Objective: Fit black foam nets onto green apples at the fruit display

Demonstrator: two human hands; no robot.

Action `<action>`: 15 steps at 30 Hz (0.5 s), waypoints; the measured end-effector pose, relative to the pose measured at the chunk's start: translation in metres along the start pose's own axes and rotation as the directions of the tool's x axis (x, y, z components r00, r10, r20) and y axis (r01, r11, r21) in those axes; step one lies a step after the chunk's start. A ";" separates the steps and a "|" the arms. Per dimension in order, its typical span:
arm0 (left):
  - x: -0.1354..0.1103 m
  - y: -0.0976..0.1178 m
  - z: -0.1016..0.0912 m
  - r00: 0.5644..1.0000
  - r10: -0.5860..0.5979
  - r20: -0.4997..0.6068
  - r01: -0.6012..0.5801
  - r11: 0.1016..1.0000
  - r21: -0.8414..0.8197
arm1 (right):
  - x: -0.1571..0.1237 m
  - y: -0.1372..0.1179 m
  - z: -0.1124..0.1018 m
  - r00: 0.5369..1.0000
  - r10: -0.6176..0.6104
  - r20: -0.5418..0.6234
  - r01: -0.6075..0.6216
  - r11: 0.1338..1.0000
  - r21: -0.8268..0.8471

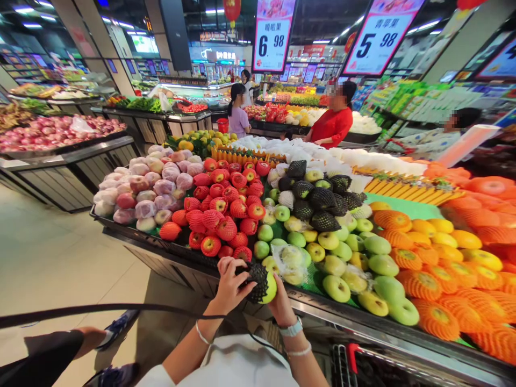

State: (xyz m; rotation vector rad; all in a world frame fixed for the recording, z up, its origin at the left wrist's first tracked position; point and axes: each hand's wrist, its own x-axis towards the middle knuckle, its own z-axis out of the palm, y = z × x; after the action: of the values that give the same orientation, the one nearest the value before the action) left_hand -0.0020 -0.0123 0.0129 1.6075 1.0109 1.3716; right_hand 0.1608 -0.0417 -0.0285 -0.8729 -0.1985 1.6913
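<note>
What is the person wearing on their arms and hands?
No gloves, no long sleeves. Behind the left hand sits a thin white bracelet. Behind the right hand sits a watch with a pale strap, then another thin white band farther up the arm.

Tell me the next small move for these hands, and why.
Probably the left hand draws the black foam net further over the green apple that the right hand cradles: the net covers only part of it, unlike the fully netted fruit in the pile.
</note>
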 end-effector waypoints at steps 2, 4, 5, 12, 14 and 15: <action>-0.003 0.001 0.001 0.993 0.109 -0.039 -0.107 0.993 0.052 | -0.002 0.006 0.001 0.999 0.040 0.014 -0.040 0.999 0.029; -0.006 0.004 0.001 0.983 0.170 0.065 -0.172 0.985 0.032 | -0.004 0.011 0.003 0.996 0.083 0.013 -0.084 0.994 0.072; -0.008 0.005 0.001 0.976 0.180 0.120 -0.181 0.983 0.000 | -0.005 0.013 0.005 0.995 0.100 0.008 -0.100 0.990 0.096; -0.007 0.014 -0.002 0.984 0.057 0.171 -0.069 0.996 0.062 | -0.005 0.019 0.009 0.988 0.154 -0.022 -0.148 0.973 0.180; -0.002 0.020 -0.002 0.973 0.052 0.226 -0.071 0.995 0.076 | -0.005 0.021 0.008 0.987 0.162 -0.019 -0.157 0.975 0.160; 0.000 0.023 -0.002 0.969 0.043 0.245 -0.063 0.995 0.073 | -0.004 0.022 0.006 0.989 0.145 -0.004 -0.143 0.982 0.124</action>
State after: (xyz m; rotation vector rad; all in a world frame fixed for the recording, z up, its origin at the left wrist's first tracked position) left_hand -0.0021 -0.0213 0.0341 1.8236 0.8911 1.1452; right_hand 0.1403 -0.0508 -0.0341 -0.8222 -0.0216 1.8111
